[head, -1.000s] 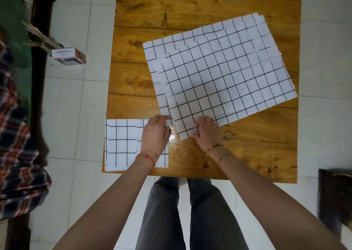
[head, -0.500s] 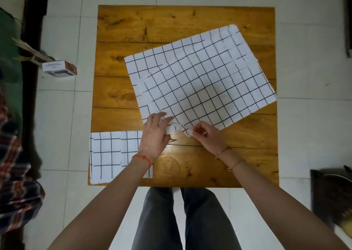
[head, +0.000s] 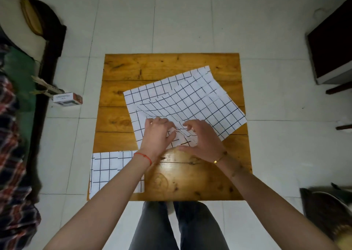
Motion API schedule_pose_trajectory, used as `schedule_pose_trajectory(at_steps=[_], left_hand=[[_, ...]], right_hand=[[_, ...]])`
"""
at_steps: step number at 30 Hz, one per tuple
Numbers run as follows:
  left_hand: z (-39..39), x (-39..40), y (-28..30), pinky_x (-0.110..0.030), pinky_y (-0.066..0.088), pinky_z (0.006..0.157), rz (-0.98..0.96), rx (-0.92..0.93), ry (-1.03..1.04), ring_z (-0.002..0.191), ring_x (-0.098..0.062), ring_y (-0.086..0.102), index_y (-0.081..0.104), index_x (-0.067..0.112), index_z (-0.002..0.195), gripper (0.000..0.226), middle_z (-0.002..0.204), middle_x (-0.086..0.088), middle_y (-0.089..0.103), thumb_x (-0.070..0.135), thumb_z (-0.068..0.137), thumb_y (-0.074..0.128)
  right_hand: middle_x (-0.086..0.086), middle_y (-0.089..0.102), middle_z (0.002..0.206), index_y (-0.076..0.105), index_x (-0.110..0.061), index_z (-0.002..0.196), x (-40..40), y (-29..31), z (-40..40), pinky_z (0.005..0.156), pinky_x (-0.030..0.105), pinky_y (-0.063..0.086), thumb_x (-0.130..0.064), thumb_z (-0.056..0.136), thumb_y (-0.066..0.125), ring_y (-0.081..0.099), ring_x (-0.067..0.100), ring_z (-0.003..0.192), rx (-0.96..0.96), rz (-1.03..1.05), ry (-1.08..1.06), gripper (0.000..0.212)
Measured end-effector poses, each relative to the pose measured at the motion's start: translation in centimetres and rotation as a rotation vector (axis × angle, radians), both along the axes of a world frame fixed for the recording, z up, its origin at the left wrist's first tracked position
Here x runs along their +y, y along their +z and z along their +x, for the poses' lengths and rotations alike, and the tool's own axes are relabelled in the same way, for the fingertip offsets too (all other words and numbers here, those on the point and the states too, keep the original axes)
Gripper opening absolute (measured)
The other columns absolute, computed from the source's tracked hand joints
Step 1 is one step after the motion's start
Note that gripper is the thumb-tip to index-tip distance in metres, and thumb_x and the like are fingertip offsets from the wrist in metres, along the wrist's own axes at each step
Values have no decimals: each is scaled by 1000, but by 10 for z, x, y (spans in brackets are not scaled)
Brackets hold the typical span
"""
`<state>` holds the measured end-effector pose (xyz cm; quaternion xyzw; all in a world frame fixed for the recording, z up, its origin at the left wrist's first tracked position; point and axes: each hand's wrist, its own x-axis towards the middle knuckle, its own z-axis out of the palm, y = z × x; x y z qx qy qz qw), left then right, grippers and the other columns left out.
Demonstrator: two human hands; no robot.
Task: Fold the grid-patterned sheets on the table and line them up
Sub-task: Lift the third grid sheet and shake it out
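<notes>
A stack of large white sheets with a black grid (head: 192, 99) lies askew across the middle of the wooden table (head: 152, 67). The near edge of the top sheet is lifted and bowed upward. My left hand (head: 158, 133) and my right hand (head: 202, 135) both pinch that raised near edge, close together. A folded grid sheet (head: 108, 169) lies flat at the table's near left corner, partly under my left forearm.
A small white and red box (head: 66, 99) sits on the tiled floor left of the table. Dark furniture (head: 331, 50) stands at the far right, and a plaid cloth (head: 11, 154) lies at the left. My legs are under the table's near edge.
Both hands have pinched and raised the near edge of the top sheet, which now bows up off the stack. The camera has pulled back and shows more floor.
</notes>
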<state>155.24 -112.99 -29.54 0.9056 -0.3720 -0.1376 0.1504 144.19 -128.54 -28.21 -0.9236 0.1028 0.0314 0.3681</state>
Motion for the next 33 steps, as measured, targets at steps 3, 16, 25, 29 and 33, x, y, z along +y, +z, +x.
schedule_pose_trajectory(at_steps=[3, 16, 25, 29, 33], left_hand=[[5, -8, 25, -37, 29, 90, 51, -34, -4, 100, -19, 55, 69, 28, 101, 22, 94, 7, 66, 36, 88, 53], [36, 6, 113, -37, 28, 88, 54, -140, -54, 100, -21, 56, 65, 22, 105, 28, 97, 3, 66, 42, 91, 51], [74, 52, 156, -36, 32, 90, 28, -193, -18, 85, -27, 62, 64, 21, 101, 20, 81, -2, 68, 35, 91, 54], [89, 65, 166, -37, 38, 89, -12, -219, -12, 76, -31, 62, 62, 21, 98, 16, 72, -3, 67, 33, 89, 56], [97, 70, 180, -40, 39, 96, -166, -199, -37, 74, -28, 64, 61, 22, 89, 12, 77, 1, 70, 28, 82, 54]], right_hand=[[-11, 56, 92, 52, -24, 113, -1, 22, 10, 79, 28, 43, -64, 65, 68, 48, 8, 85, -72, -127, 8, 65], [5, 60, 77, 54, -12, 87, 3, 105, 43, 69, 34, 40, -16, 90, 52, 51, 25, 80, -75, -347, -1, 6], [0, 47, 66, 43, -17, 74, -25, 168, 37, 53, 31, 31, -19, 92, 51, 47, 25, 69, -92, -271, -248, 20], [13, 62, 74, 57, -4, 87, -37, 183, 31, 58, 39, 46, -19, 89, 52, 55, 34, 71, -99, -301, -332, 16], [15, 61, 72, 56, -7, 78, -47, 197, 25, 59, 35, 43, -20, 87, 54, 56, 35, 73, -71, -338, -362, 16]])
